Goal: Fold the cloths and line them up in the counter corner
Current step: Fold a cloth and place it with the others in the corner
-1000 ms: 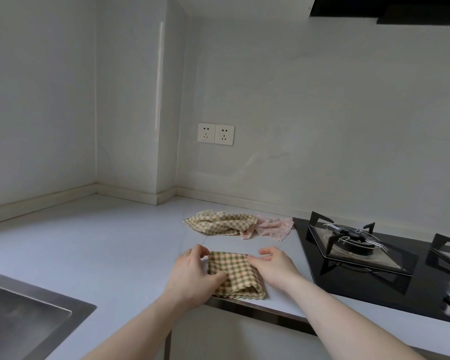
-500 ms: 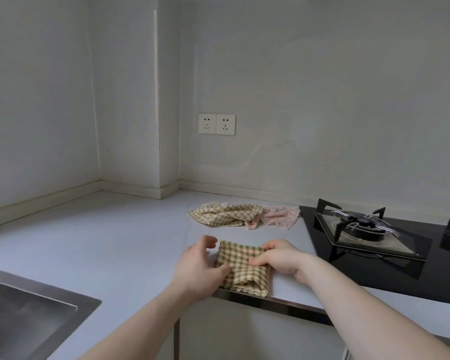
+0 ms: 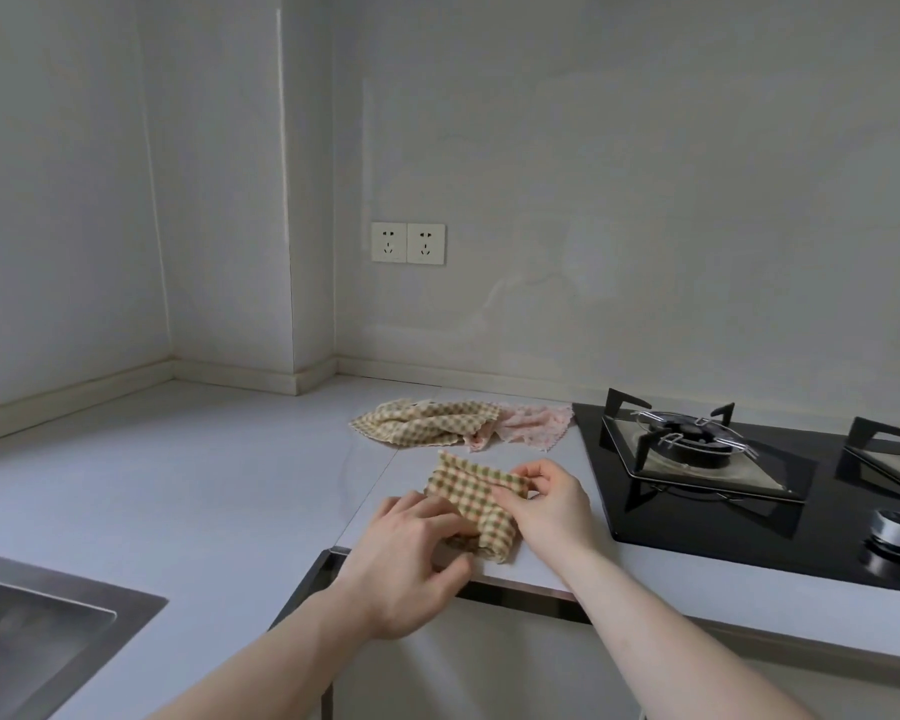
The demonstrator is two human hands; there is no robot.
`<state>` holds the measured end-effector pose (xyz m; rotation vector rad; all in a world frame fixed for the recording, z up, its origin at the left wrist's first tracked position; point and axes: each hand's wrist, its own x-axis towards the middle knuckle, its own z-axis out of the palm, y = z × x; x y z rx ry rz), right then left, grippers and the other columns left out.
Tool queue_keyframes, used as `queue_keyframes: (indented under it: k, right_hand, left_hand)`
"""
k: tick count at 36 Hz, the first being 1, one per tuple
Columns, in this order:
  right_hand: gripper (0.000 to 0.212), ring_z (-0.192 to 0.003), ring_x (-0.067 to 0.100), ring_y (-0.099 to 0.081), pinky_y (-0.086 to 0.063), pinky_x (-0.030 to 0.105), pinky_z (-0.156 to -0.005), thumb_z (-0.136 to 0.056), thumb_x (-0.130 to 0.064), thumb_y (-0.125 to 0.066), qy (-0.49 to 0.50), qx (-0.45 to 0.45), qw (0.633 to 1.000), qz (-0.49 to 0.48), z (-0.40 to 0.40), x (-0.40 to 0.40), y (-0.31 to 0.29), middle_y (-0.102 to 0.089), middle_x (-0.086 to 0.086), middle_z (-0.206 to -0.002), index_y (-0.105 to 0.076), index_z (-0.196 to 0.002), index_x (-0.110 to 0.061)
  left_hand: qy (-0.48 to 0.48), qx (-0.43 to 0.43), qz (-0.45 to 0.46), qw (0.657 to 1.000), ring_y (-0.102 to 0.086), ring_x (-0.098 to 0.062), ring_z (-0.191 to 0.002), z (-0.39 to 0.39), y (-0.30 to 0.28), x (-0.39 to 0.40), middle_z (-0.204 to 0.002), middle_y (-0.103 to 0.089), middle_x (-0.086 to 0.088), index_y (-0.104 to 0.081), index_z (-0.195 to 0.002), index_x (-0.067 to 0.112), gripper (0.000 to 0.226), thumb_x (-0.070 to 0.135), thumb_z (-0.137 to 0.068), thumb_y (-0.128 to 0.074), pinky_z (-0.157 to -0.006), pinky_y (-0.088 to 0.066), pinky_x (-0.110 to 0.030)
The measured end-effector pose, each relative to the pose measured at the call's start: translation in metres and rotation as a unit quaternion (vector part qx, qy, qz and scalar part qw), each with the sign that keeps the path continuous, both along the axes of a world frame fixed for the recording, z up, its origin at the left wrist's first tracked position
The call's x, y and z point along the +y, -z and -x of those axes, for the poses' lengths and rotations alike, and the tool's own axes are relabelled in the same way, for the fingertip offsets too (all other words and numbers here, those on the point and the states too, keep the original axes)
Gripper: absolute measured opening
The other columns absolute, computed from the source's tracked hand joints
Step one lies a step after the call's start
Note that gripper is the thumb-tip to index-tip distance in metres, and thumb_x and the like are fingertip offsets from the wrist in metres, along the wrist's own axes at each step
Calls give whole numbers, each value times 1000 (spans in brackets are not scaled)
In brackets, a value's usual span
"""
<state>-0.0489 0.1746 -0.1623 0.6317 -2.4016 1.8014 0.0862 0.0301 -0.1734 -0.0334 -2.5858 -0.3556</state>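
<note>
One checked cloth, flat a second ago near the counter edge, is now lifting as both hands pinch it, left hand low, right hand high; corner placement likely follows.

Both bare forearms reach forward from the lower edge of the view. The left hand lies palm down, fingers curled, gripping the near end of a checked cloth. The right hand pinches the cloth's far edge between thumb and fingers.
</note>
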Motion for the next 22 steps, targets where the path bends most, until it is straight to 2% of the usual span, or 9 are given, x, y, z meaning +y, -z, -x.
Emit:
queue_keyframes:
  k: [3,8,11,13,17,22]
  right_hand:
    - [18,-74,1,-67,-46,10,-58,-81,-16,-83,0,32,999,-2,-1,-1,0,-73,-9,-88,-67,-85,-23]
    - [20,-74,0,-66,-49,11,-65,-82,-12,-80,-6,99,995,-27,-2,-2,3,-72,-11,-83,-67,-85,-27]
    - [19,-78,-1,-64,-47,9,-64,-84,-12,-76,-12,142,987,-69,-2,-4,4,-71,-15,-83,-69,-85,-29]
    - [17,-79,0,-63,-46,11,-65,-85,-14,-75,-14,158,983,-96,-3,-4,4,-70,-18,-86,-70,-86,-30]
    - [21,-89,2,-60,-47,18,-75,-82,-9,-74,-30,210,971,-106,-4,-4,6,-66,-18,-93,-71,-83,-29]
    - [22,-84,4,-60,-49,22,-73,-78,-7,-73,-39,228,965,-123,-6,-5,8,-62,-16,-90,-71,-78,-28]
  left_hand:
    - [-14,-11,-9,1000,-44,-1,-110,1,1,-1,-123,-57,25,-63,-125,39,47,52,-86,-40,-103,-31,-24]
    - [-26,-36,1,999,-36,-2,-134,1,2,-1,-142,-51,24,-55,-138,37,65,60,-84,-29,-116,-21,-26]
    - [-36,-49,16,998,-30,-4,-140,2,2,-1,-149,-45,23,-50,-144,36,65,61,-87,-31,-117,-18,-27]
    - [-48,-55,29,997,-32,-8,-135,2,3,0,-146,-45,22,-49,-144,37,61,61,-91,-34,-113,-22,-28]
    - [-74,-59,55,994,-36,-13,-110,1,1,1,-117,-43,12,-51,-141,38,59,62,-90,-31,-99,-29,-29]
    - [-63,-46,40,996,-41,-12,-109,1,1,-2,-114,-49,14,-57,-135,36,53,56,-91,-37,-97,-33,-28]
